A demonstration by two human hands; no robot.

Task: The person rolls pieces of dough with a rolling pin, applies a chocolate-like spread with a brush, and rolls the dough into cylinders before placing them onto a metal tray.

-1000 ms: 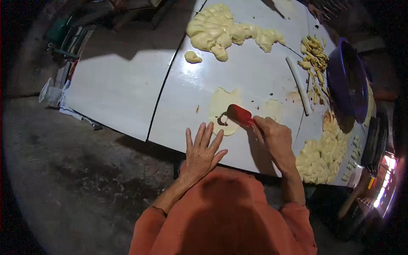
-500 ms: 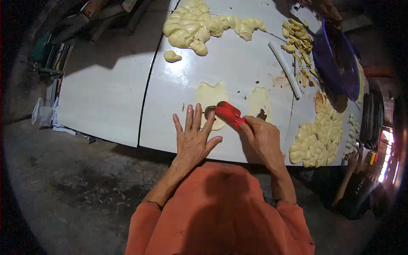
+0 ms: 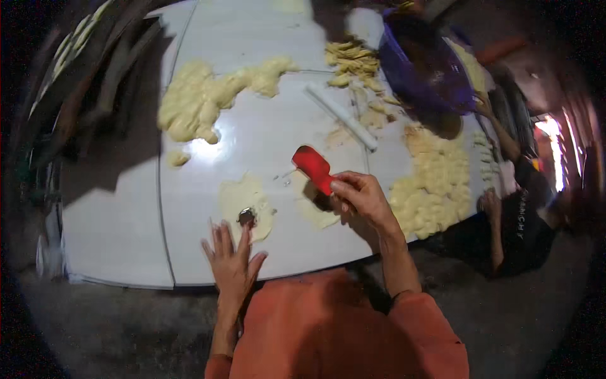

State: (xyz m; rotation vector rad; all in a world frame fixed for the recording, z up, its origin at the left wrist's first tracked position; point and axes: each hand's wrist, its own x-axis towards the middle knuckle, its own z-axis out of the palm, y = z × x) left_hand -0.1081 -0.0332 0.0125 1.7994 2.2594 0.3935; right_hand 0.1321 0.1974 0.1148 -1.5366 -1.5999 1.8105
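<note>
- Red plastic-looking scraper (image 3: 312, 165): we see its handle gripped in the right hand (image 3: 360, 201), thumb and fingers closed on it, the blade slanting up and to the left.
- The left hand (image 3: 232, 260) holds nothing; it lies palm down, fingers spread wide, thumb pointing off to the right.
- The left sheet (image 3: 242, 191), flat pale dough, lies just beyond the left hand, whose index fingertip reaches over its lower part.
- We find the dark paste (image 3: 247, 217) as a small dab on that sheet, right by the same fingertip; blur keeps us from telling whether they touch.
- The right sheet (image 3: 317, 216) lies just to the left of the right hand, partly behind the blade; we cannot tell whether the dark patch on it is paste or shadow.
- Both sheets rest on the white surface (image 3: 113, 234), side by side and apart.
- Farther out we see the dough mass (image 3: 196, 104), a small lump (image 3: 178, 158) near it, and a white rod (image 3: 341, 117) lying aslant.
- Right of these stand yellow strips (image 3: 352, 60), a purple tub (image 3: 398, 60) and clustered dough pieces (image 3: 435, 183).
- At the right edge, a co-worker's hand (image 3: 490, 205) shows.
</note>
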